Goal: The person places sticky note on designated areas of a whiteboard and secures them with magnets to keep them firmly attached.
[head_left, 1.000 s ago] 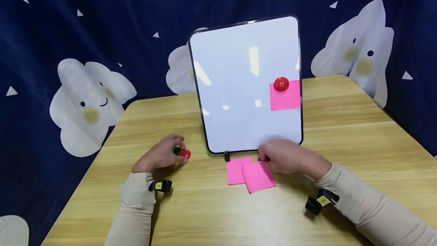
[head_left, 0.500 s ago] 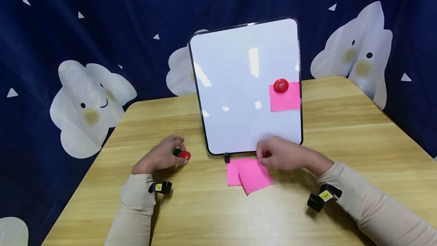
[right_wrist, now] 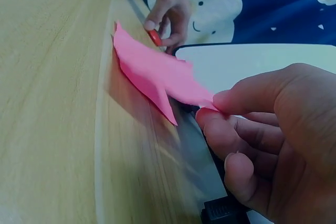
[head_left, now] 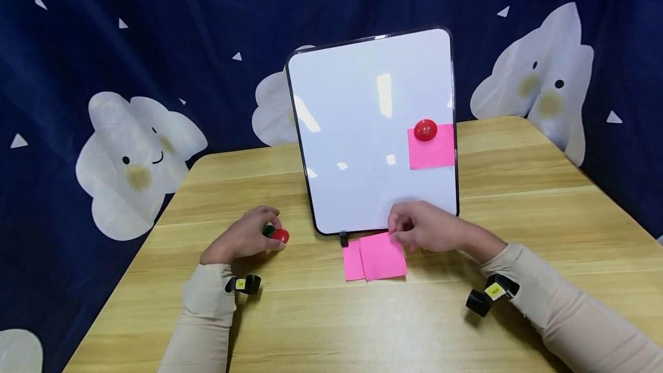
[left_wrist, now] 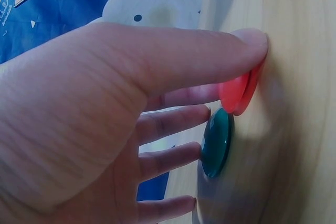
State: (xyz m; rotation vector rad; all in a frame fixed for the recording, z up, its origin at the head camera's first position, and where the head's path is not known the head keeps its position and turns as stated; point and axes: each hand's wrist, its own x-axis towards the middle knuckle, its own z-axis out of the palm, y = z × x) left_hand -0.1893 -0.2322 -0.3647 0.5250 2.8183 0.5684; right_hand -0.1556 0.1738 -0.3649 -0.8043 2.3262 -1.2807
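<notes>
In the head view my right hand (head_left: 427, 226) pinches the upper right corner of a pink sticky note (head_left: 383, 258) between thumb and index finger. The right wrist view shows this sticky note (right_wrist: 152, 69) bent and partly raised off the table. A second pink sticky note (head_left: 353, 261) lies beneath it, mostly covered. My left hand (head_left: 246, 236) rests at the table and holds a round red magnet (left_wrist: 239, 92) between thumb and index finger. Just beside the red one, a green magnet (left_wrist: 216, 142) stands near the other fingertips.
A whiteboard (head_left: 352, 131) with a black frame stands tilted behind the notes, on small black feet (head_left: 344, 239). On its right side a red magnet (head_left: 426, 130) holds another pink sticky note (head_left: 432, 154). A dark blue curtain (head_left: 207, 27) hangs behind the wooden table (head_left: 311, 327).
My right hand has moved slightly up and toward the whiteboard, drawing the pinched sticky note upward and left so that it covers more of the other. The left hand has stayed put.
</notes>
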